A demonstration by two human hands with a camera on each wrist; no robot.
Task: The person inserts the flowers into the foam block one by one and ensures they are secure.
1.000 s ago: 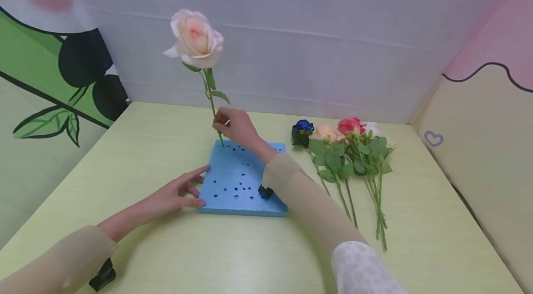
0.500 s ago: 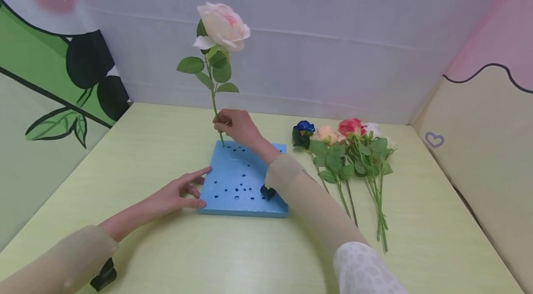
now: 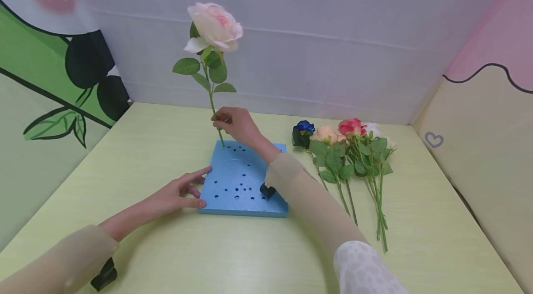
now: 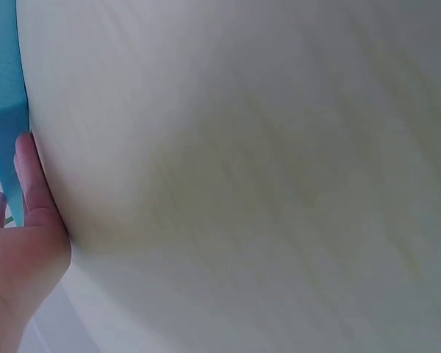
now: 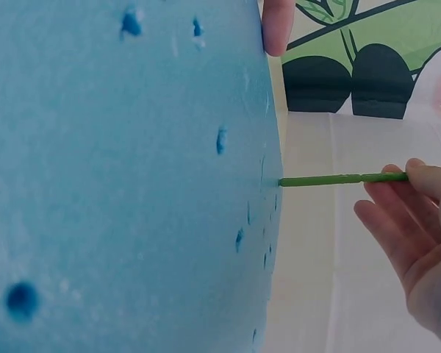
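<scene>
by the right hand (image 3: 236, 124), a pink rose (image 3: 217, 71) is pinched on its stem (image 5: 338, 179), just above the blue board's (image 3: 229, 171) far-left corner; the board's left edge is touched by the spread left hand (image 3: 180, 192). if seated shallowly, the rose (seemingly top-heavy) could be tipped.

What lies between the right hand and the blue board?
The rose's green stem spans from the right hand to the blue board, as the right wrist view shows.

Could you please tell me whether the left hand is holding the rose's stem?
No, the right hand pinches the stem, and the left hand touches the blue board.
</scene>
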